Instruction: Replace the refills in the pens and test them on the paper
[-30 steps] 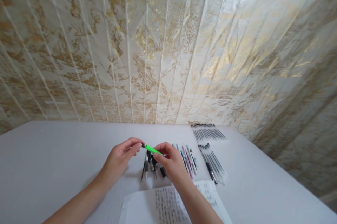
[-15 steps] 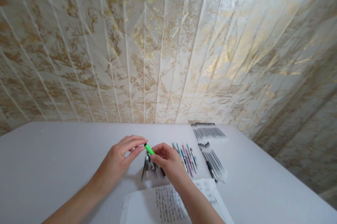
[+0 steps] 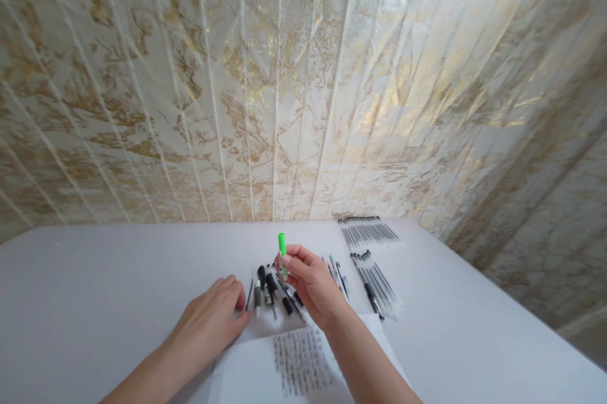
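Note:
Between the thumb and fingers of my right hand (image 3: pixel 310 281) is a green highlighter (image 3: pixel 281 243), held nearly upright. Its bright green end points up; the lower part is pale and partly covered by my fingers. My left hand (image 3: pixel 211 312) rests low over the table, thumb apart from its curled fingers, with nothing visible in it. Just to its right lies a thin dark pen (image 3: pixel 249 293). A loose pile of black, grey and white pens (image 3: pixel 271 284) spreads between the two hands, partly hidden by the right one.
A handwritten sheet (image 3: pixel 246 369) lies in front of the pens, under my right forearm. Pastel pens (image 3: pixel 339 277) show behind my right wrist. Further right are a black pen (image 3: pixel 374 301) beside thin refills (image 3: pixel 383 287), and a neat row of refills (image 3: pixel 370 233) near the patterned curtain (image 3: pixel 256 107).
My right hand has raised the highlighter and turned it upright. My left hand has left its green end and dropped down beside the pen pile. The view has shifted slightly right.

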Demonstrator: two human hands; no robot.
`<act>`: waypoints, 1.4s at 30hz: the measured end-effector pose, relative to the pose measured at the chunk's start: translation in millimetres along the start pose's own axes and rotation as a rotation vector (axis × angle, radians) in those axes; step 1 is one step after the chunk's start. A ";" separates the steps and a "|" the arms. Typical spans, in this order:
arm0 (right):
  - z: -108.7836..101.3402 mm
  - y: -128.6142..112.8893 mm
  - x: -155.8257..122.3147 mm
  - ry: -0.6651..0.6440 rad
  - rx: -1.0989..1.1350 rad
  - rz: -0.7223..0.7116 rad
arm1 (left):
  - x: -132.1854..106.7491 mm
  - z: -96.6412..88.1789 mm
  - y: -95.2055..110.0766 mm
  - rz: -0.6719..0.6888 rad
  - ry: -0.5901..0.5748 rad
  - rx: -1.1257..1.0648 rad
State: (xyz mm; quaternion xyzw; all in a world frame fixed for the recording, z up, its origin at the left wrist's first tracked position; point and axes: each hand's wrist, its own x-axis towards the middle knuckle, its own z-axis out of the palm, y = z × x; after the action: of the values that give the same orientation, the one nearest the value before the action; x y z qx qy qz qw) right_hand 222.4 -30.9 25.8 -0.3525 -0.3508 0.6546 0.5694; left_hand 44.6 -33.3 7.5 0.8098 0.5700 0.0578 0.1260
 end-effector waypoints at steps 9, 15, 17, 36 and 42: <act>-1.6 -3.0 -2.5 -0.056 -0.161 -0.006 | 9.8 -11.0 -37.5 -0.128 0.057 0.184; 4.2 -4.9 -5.8 -0.084 -0.218 -0.023 | 19.4 -25.1 -49.3 -0.071 0.201 -0.379; 4.5 -3.8 -5.3 -0.027 -0.264 -0.023 | 18.5 -25.6 -37.3 -0.016 0.214 -0.681; -19.5 1.4 11.8 0.233 -0.230 -0.175 | 6.4 5.7 10.8 -0.037 0.108 -0.155; -16.4 -1.4 8.7 0.192 -0.254 -0.157 | 6.0 2.4 9.4 -0.067 0.083 0.020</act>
State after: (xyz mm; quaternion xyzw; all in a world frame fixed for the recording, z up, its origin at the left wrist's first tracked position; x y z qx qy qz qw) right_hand 236.3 -21.1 18.2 -0.4540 -0.4010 0.5220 0.6005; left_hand 55.8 -31.0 7.4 0.7884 0.6021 0.0812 0.0961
